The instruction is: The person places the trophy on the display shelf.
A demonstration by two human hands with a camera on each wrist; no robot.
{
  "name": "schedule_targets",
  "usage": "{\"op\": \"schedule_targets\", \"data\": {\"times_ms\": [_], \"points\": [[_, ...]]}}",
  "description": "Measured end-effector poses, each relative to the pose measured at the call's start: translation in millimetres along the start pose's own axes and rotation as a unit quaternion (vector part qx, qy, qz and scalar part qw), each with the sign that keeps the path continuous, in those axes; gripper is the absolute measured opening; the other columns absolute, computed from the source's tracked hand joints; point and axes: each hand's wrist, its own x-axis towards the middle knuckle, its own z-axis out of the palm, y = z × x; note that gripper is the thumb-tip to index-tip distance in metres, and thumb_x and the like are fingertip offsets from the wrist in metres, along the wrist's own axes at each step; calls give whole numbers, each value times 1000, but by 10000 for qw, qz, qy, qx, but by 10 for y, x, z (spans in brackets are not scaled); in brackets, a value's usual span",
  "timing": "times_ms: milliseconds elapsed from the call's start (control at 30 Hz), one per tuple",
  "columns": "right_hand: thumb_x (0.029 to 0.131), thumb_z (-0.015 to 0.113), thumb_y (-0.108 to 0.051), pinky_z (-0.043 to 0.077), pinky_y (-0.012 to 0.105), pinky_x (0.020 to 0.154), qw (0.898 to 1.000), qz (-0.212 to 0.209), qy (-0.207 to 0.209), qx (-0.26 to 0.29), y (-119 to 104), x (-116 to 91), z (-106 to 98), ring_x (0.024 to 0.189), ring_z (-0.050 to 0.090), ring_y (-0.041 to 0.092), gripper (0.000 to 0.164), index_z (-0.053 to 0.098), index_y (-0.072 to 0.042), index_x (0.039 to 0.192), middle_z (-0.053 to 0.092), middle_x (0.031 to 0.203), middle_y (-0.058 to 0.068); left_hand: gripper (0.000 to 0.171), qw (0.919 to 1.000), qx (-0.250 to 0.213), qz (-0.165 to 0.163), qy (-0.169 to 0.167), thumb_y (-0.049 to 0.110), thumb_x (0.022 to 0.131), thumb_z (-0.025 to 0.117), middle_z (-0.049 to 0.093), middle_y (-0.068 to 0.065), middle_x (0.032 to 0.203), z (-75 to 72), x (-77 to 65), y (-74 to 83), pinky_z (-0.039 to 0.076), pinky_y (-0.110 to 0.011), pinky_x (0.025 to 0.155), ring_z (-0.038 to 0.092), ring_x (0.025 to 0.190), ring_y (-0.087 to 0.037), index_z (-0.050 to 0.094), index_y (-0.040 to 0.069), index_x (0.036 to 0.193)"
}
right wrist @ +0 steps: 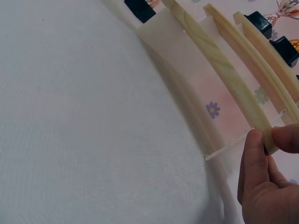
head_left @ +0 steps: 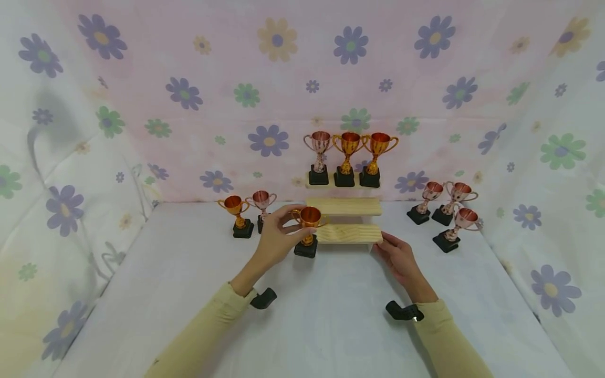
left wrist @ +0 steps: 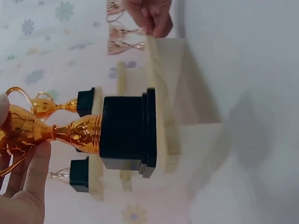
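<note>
Near the left end of a tiered wooden stand [head_left: 352, 234], my left hand [head_left: 273, 237] holds a gold trophy cup [left wrist: 74, 133] by its cup and handle. The trophy is upright, its black base [head_left: 305, 249] at the front left corner of the lowest step; whether it touches the wood I cannot tell. My right hand [head_left: 400, 260] pinches the right end of that lowest step [right wrist: 233, 86] between thumb and fingers. On the top step stand a rose-silver trophy [head_left: 319, 152] and two gold trophies [head_left: 348, 152]. The middle step [head_left: 343, 207] is bare.
Left of the stand, a gold trophy [head_left: 240, 220] and a rose-silver trophy [head_left: 261, 202] stand on the white tabletop [head_left: 321, 325]. Three rose-silver trophies [head_left: 456, 197] stand to the right. Flowered cloth [head_left: 227, 47] hangs behind and at both sides.
</note>
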Motion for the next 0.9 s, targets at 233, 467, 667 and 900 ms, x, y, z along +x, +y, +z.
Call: {"op": "schedule_targets", "data": {"times_ms": [233, 467, 667, 900], "points": [[108, 43, -4, 49, 18, 105, 10000, -31, 21, -55, -10, 13, 6, 108, 60, -2, 55, 24, 3, 158, 34, 157, 18, 48, 9976, -202, 469, 468, 1, 83, 83, 66, -17, 118, 315, 430, 96, 62, -34, 88, 68, 103, -25, 66, 1, 127], [108, 44, -5, 49, 17, 104, 10000, -33, 0, -35, 1, 28, -4, 109, 59, -2, 55, 24, 3, 159, 34, 157, 18, 51, 9963, -74, 420, 744, 4, 80, 86, 65, -20, 115, 563, 761, 15, 63, -38, 86, 69, 102, -32, 67, 0, 127], [109, 43, -6, 48, 18, 106, 10000, 13, -25, -74, 20, 20, -12, 110, 59, -2, 55, 23, 2, 159, 32, 159, 18, 48, 9962, -43, 466, 729, 8, 82, 85, 67, -20, 111, 614, 938, -49, 64, -40, 84, 70, 96, -33, 69, 1, 126], [109, 43, -6, 48, 18, 105, 10000, -13, -68, -63, 10, 13, -18, 109, 59, -3, 55, 22, 3, 159, 32, 159, 18, 50, 9978, -24, 459, 479, 10, 83, 85, 67, -18, 113, 709, 1081, -130, 64, -30, 79, 70, 95, -32, 66, 0, 129]]}}
